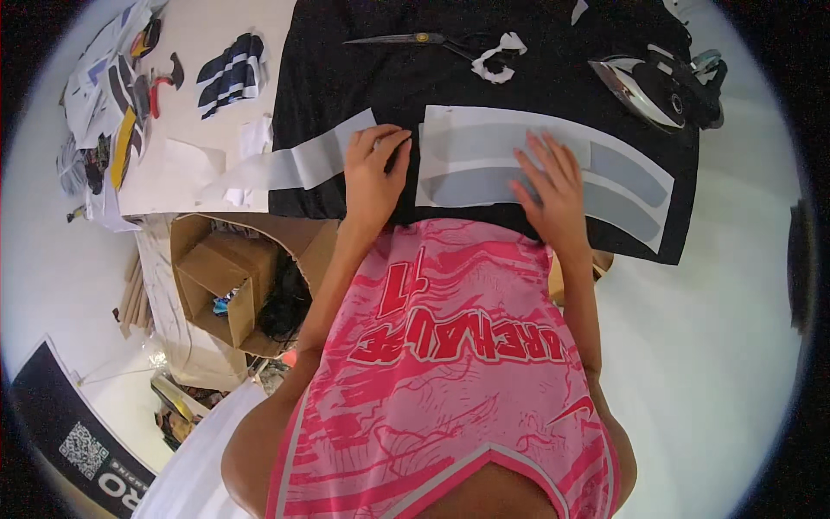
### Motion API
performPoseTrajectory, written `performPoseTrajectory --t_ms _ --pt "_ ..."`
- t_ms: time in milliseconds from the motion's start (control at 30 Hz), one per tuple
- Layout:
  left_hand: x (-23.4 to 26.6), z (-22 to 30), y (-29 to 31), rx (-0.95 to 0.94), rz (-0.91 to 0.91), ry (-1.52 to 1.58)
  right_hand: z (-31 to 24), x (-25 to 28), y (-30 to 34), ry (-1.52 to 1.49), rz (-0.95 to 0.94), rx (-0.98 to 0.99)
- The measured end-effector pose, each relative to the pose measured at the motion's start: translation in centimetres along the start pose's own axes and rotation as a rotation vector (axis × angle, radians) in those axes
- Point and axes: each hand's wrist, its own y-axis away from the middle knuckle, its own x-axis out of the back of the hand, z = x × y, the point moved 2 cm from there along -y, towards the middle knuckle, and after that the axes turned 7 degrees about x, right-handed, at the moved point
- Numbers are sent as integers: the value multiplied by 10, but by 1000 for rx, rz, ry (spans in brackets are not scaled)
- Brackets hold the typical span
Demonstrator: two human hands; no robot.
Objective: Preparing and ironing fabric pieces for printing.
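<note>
Beneath the right hand [555, 192], grey strips [471, 184] lie part-hidden.

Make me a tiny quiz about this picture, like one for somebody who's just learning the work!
1. Which hand has its fingers spread over the white sheet with grey curved shapes?

2. True or false: the scissors lie to the left of the iron.

3. What colour is the cloth under the white sheet?
A) red
B) black
C) yellow

Key:
1. The right hand.
2. True.
3. B.
</note>
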Motion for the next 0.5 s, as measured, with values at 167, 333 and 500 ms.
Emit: performPoseTrajectory --t_ms 167,333,500 --pt "-6 9 2 -103 -40 -31 20 -2 8 -19 10 49" --pt "4 11 0 -136 -41 -35 112 100 -27 412 834 -151" --pt "13 25 -9 -183 -44 -97 207 165 -106 337 398 -87"
